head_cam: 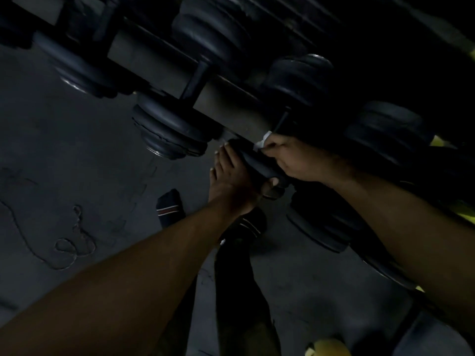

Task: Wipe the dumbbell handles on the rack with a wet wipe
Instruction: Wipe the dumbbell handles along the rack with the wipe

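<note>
Forearms nearest, reaching to rack. Left hand steadies dumbbell by its end, fingers straight, thumb under. Right hand pinches wet wipe at handle. Step: wiping handle. Next: likely rub wipe along bar, firm pressure.

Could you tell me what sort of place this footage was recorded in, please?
Most likely a gym's weight area: rows of dark dumbbells sit on a metal rack above a dark floor, and the right hand holds a white wipe against one.
</note>
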Motion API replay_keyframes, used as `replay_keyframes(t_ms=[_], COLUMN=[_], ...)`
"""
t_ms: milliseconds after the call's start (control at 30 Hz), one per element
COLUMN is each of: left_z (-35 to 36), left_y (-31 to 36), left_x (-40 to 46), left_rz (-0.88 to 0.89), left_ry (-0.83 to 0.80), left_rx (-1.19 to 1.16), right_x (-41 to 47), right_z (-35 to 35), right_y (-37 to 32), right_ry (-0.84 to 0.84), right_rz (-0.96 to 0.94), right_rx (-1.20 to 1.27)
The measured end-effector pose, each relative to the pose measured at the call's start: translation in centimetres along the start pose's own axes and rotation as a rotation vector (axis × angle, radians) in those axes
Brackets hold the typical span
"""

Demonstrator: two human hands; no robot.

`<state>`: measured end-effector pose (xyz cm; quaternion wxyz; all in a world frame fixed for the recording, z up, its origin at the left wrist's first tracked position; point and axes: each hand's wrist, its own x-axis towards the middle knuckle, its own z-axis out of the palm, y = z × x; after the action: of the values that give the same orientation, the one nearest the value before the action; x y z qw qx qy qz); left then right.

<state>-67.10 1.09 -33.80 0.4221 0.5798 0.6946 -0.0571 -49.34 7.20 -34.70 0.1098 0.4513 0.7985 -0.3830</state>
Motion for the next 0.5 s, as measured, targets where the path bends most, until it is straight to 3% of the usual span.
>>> replay_keyframes(t_ms=[67,167,233,267,433,500], left_z=[-0.3,-0.2,-0.2,-0.2,-0.3,-0.4], left_y=[0.0,0.0,0.0,0.0,0.2,0.2], left_x=[0.1,-0.1,-0.1,-0.1,-0.3,-0.3], left_rz=[0.008,0.029,0.031,0.032,0.036,0.041], left_ry=[-0.001,0.012,0.026,0.032,0.029,0.033], left_rx=[0.015,0.039,0.042,0.045,0.050,0.050], right_x=[0.3,0.9,1.1,1.0,0.9,0.9], right_z=[0.2,-0.4,-0.5,-0.4,1.0,1.2], right_y=[0.3,0.2,0.8,1.1,-0.3,-0.4], right_ry=[0.058,0.233,0.414,0.444,0.199,0.232], right_rz=[0.009,0.207,0.325,0.311,0.241,0.286], right_rx=[-0.065,0.018,0.200,0.221,0.316,0.376])
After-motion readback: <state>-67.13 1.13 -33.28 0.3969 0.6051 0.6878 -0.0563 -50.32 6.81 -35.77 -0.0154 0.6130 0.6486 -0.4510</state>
